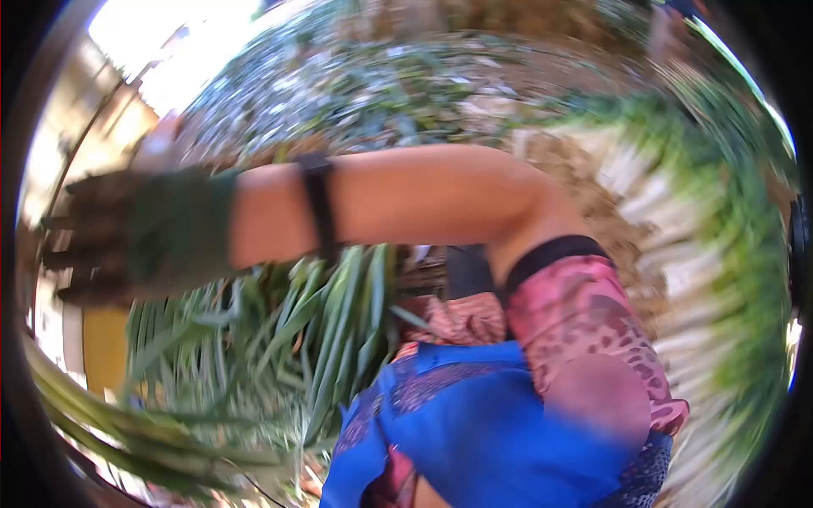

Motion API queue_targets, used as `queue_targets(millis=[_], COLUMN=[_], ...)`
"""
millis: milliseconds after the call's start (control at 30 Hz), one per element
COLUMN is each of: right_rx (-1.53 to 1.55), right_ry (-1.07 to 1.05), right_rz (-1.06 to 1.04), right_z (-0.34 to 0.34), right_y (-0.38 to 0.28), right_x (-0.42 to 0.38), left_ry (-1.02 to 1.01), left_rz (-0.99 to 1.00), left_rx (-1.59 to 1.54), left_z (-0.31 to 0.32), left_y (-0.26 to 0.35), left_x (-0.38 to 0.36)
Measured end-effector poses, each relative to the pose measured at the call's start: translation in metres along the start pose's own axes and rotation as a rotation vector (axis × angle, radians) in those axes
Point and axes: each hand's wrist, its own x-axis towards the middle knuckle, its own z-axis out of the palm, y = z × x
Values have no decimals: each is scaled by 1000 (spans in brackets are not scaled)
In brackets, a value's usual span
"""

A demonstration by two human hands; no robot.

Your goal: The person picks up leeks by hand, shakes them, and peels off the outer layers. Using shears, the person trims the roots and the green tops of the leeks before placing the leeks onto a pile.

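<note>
My right arm reaches across to the left, in a pink patterned sleeve with a dark band near the wrist. At its end my right hand (106,237), in a dark green glove (182,227), is blurred by motion. The fingers point left and look spread, with nothing visible in them. Below the forearm lies a bunch of long green leek leaves (339,330), apart from the hand. More long green stalks (110,415) curve along the lower left edge, nearest below the glove. My left hand does not show.
A long row of leeks (677,279) lies on soil at the right, white ends inward. A broad heap of green leaves (364,93) covers the back. Blue cloth (474,423) covers my lap. A yellow object (106,351) stands at the left.
</note>
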Motion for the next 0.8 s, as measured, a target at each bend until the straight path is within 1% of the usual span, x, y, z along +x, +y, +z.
queue_targets(millis=[33,67,167,233,267,367,500,567,600,667,733,767,800], right_rx=[-23,-5,101,162,183,223,235,212,187,132,92,71,40], right_ry=[-12,-67,-298,-414,-456,-535,-600,-646,-692,-832,-962,-1028,-839], right_rz=[-43,-68,-80,-45,-26,15,24,18,7,13,11,8,-59], right_z=[2,-3,-22,-39,-46,-65,-89,-103,-110,-128,-149,-161,-160], right_y=[10,7,-6,-20,-25,-40,-52,-50,-49,-37,-14,0,23], right_x=[6,2,-31,-57,-69,-100,-125,-128,-128,-122,-112,-109,-125], left_ry=[-88,-174,-422,-557,-628,-816,-981,-1029,-1034,-1010,-1010,-1006,-1005], left_rz=[30,55,101,93,39,-187,-406,-460,-462,-376,-343,-264,-187], left_rx=[-117,-226,-534,-681,-719,-774,-839,-819,-770,-578,-599,-614,-627], left_z=[43,87,216,271,295,328,341,346,348,353,359,357,353], left_y=[-23,-43,-95,-110,-110,-92,-58,-36,-18,27,27,30,39], left_x=[-6,-16,-54,-77,-89,-104,-101,-94,-90,-82,-72,-64,-55])
